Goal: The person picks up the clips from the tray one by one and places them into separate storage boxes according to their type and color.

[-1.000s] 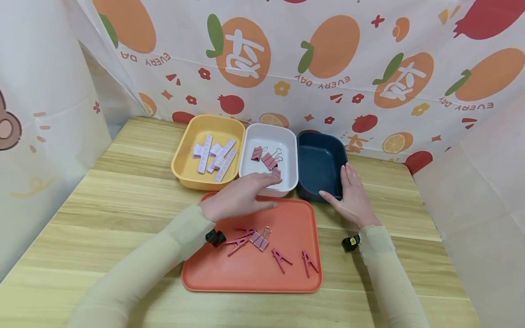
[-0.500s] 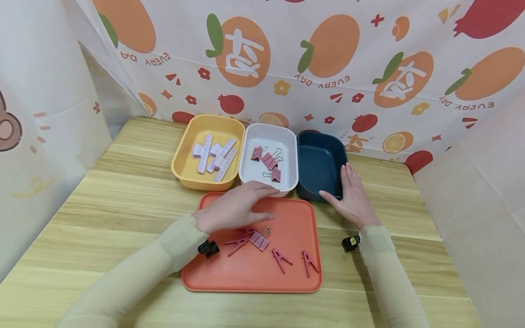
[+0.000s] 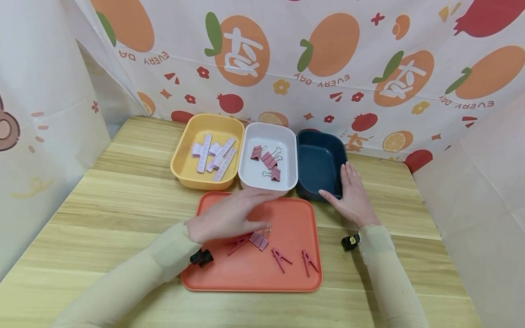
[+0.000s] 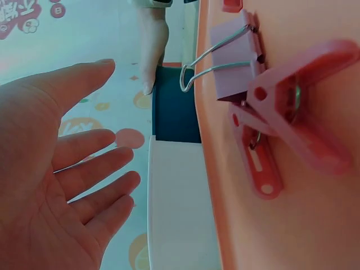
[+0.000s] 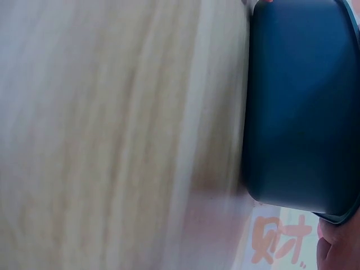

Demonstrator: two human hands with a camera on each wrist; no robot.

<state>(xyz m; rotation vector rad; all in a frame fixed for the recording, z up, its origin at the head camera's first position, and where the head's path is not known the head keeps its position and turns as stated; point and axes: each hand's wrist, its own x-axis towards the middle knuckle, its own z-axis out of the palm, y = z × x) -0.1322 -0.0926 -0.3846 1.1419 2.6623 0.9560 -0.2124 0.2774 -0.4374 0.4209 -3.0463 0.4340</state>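
Your left hand [image 3: 231,216], loose and empty, is the nearer. The mauve binder clip [image 3: 259,241] lies rightward, toward you, probably lower.

From the head, looks forward and down over the left hand [image 3: 231,216] and right hand [image 3: 352,198], far enough back to take in the tray [image 3: 242,278] under the left and the desk [image 3: 123,191] around both. From the left wrist, faces forward past the left hand, turned on its side, very near the binder clip [image 4: 233,73] and clothespins [image 4: 318,143]; reaches across to the right hand. From the right wrist, also tipped sideways, looks low and close at the navy box [image 5: 304,107] beside the right hand. Shares clip and tray between head and left wrist, navy box among all three.
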